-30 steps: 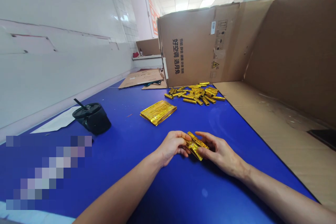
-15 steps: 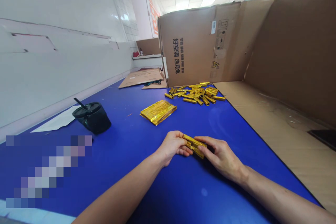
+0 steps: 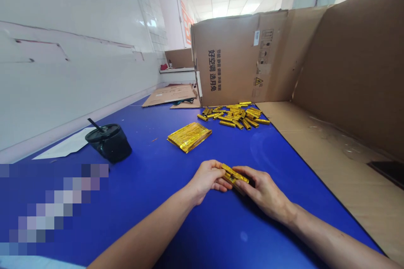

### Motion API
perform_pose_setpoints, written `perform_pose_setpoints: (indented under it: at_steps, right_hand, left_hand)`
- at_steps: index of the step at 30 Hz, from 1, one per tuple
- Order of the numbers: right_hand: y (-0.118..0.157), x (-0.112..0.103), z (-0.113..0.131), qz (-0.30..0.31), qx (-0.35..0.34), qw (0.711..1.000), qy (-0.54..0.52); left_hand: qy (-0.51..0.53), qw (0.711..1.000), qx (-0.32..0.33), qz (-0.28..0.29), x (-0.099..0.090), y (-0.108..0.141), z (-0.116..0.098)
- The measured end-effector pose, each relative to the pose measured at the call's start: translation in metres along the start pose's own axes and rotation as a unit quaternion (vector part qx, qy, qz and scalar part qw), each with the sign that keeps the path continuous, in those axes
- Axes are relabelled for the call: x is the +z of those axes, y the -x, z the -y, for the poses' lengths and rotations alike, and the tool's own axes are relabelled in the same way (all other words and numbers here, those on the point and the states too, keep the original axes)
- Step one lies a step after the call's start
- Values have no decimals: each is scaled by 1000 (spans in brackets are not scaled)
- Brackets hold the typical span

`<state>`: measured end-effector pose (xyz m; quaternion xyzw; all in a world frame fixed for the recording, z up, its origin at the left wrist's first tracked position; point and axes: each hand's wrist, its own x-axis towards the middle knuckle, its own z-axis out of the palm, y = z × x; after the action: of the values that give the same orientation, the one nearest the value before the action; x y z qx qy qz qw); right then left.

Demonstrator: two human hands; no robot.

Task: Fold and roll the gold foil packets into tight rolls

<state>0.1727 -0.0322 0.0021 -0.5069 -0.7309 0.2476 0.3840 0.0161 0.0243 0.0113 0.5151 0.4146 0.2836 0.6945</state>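
A small piece of shiny gold foil, partly folded (image 3: 234,175), is held between my two hands just over the blue table (image 3: 176,235). My left hand (image 3: 208,178) pinches its left end between thumb and fingers. On the right end, the thumb and fingers of my right hand (image 3: 260,187) are closed from either side. Beyond my hands lies a flat stack of gold foil sheets (image 3: 189,136). Farther back is a loose pile of short rolled gold foil tubes (image 3: 236,115), several of them with open ends towards me.
A black cup with a straw (image 3: 109,143) stands at the left beside a white paper sheet (image 3: 65,145). Large cardboard panels (image 3: 240,63) wall off the back and right. Flat cardboard pieces (image 3: 170,94) lie at the far left. A blurred-out patch covers the lower left.
The foil piece has been folded further inward between my hands, and its upper flap now lies lower. The right thumb has shifted slightly left on it. The view has tilted a little.
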Motion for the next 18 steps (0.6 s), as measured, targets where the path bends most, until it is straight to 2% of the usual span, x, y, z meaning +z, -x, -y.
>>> perform_pose_setpoints:
  at_steps: [4,8,13,18]
  right_hand:
    - [0,1,-4,-8,3,1000,-3]
    - [1,4,-4,-16,-16,999,25]
    - [3,7,-2,-16,-50,996,74]
    - [3,7,-4,-24,-39,995,94]
  left_hand:
    - [3,1000,20,17,1,2,0]
    - [-2,999,32,6,5,3,2]
    - [-3,1000,9,-19,7,2,3]
    - [-7,1000,-12,-15,7,0,3]
